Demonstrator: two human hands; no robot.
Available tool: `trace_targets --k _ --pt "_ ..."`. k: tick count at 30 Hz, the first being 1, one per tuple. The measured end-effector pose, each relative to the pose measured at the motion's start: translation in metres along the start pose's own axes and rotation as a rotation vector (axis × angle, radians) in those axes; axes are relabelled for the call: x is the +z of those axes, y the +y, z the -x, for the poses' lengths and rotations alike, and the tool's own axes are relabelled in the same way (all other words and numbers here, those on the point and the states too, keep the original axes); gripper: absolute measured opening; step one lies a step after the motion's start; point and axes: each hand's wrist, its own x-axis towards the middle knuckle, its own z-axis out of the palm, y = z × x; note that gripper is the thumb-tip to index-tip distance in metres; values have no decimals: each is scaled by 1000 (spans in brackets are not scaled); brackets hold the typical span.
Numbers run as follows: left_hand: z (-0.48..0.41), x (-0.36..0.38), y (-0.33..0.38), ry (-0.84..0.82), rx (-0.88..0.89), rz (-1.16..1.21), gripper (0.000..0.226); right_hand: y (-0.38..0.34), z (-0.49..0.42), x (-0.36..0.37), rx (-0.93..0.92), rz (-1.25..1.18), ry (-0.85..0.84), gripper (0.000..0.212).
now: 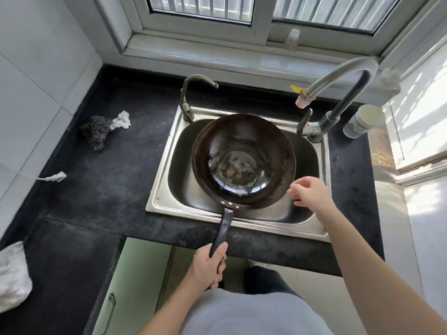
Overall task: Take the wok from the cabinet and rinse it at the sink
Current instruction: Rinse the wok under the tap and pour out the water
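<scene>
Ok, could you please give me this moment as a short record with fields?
wok: dark, held over the sink basin, residue in its bottom
left hand: grips the handle of the wok
right hand: fingers relaxed, beside the wok's right rim, holding nothing
tap: no water stream visible
scourer: lies on the counter left of the sink

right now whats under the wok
The steel sink lies under the wok, which the left hand holds by its handle. Bare basin wall shows on either side; the basin floor and drain are covered by the wok.
</scene>
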Motion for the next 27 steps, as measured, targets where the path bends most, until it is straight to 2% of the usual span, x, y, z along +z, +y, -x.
trace_targets --k 2,4,8,11,16,27 --pt "1 4 2 27 -13 7 37 -12 -22 -26 -123 93 142 10" --pt "2 11 4 56 -25 19 38 -33 -39 -47 -226 139 218 25" --pt "4 29 8 104 -38 24 39 -71 -84 -70 -328 135 129 58" --pt "5 41 11 133 -65 65 38 -77 -121 -70 -374 192 52 47" --pt "6 49 12 153 -91 100 38 -92 -105 -64 -374 276 -18 68" --pt "8 57 12 179 -80 88 38 -80 -118 -63 -466 373 -71 72"
